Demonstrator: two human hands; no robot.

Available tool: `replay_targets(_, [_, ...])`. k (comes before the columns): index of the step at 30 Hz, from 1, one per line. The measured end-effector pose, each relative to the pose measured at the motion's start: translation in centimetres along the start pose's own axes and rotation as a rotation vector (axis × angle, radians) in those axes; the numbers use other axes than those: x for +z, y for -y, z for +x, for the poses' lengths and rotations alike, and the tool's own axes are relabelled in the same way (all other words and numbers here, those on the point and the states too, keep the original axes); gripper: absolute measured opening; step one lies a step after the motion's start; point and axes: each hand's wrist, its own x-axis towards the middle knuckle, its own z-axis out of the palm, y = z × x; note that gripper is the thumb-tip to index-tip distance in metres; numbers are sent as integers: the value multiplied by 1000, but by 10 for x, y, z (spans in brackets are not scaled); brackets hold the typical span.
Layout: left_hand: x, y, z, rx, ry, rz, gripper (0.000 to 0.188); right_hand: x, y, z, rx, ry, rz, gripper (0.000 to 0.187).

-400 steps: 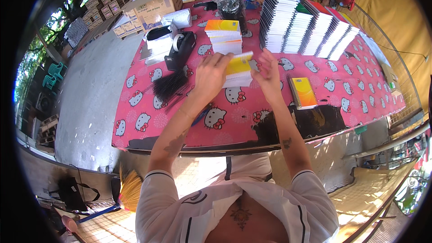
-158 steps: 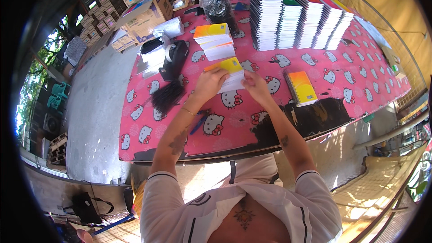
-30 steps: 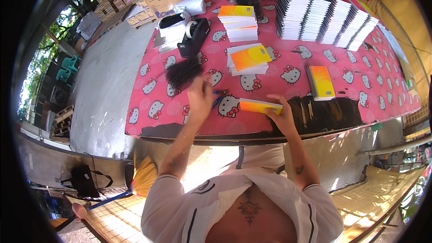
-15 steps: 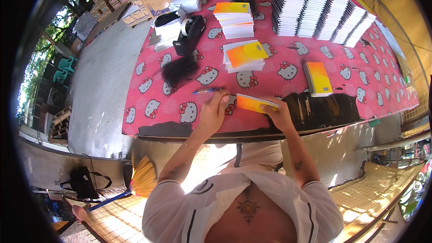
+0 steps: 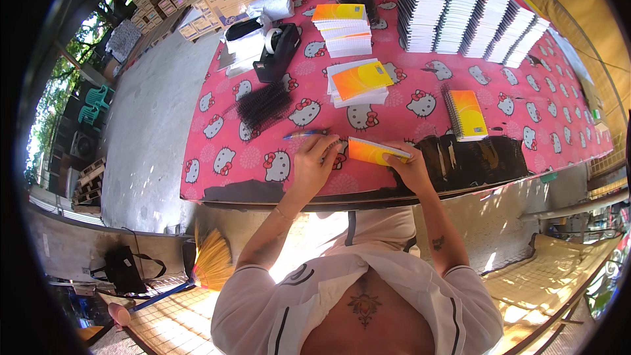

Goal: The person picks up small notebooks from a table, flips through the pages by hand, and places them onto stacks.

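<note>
My right hand (image 5: 413, 169) is clamped on an orange-yellow notebook (image 5: 376, 152), held tilted just above the near edge of the pink table (image 5: 223, 138). My left hand (image 5: 314, 161) lies flat with loose fingers, gripping nothing, touching the notebook's left end, a blue pen (image 5: 303, 135) just beyond its fingertips. A black spiral pile (image 5: 264, 103) lies farther out.

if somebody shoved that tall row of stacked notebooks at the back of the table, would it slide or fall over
The tall notebook stacks would probably topple rather than slide: they stand high on narrow bases and already lean to one side. They look heavy together, so a low push may hardly move them. The pink tablecloth might also bunch under them.
</note>
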Motion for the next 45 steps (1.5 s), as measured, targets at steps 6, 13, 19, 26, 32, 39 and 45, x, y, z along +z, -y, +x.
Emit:
replay_targets(6, [-14, -5, 28, 154, 247, -47, 29, -6, 5, -5, -10, 58, -9, 22])
replay_targets(13, [-15, 13, 31, 181, 526, -51, 28, -5, 11, -7, -36, 96, -11, 22])
replay_targets(19, [-4, -32, 32, 229, 351, 389, 54, 3, 16, -13, 15, 12, 28, 24])
replay_targets(26, [12, -32, -3, 221, 198, 437, 47, 8, 25, -21, -22, -65, -47, 23])
replay_targets(32, [-11, -20, 43, 357, 329, 111, 19, 2, 36, -21, -14, -6, -18, 24])
replay_targets(39, [-26, -10, 48, 322, 525, 67, 29, 3, 41, -20, 0, 36, -43, 25])
replay_targets(45, [5, -45, -2, 278, 324, 602, 75, 10, 37, -19, 27, -49, 135, 27])
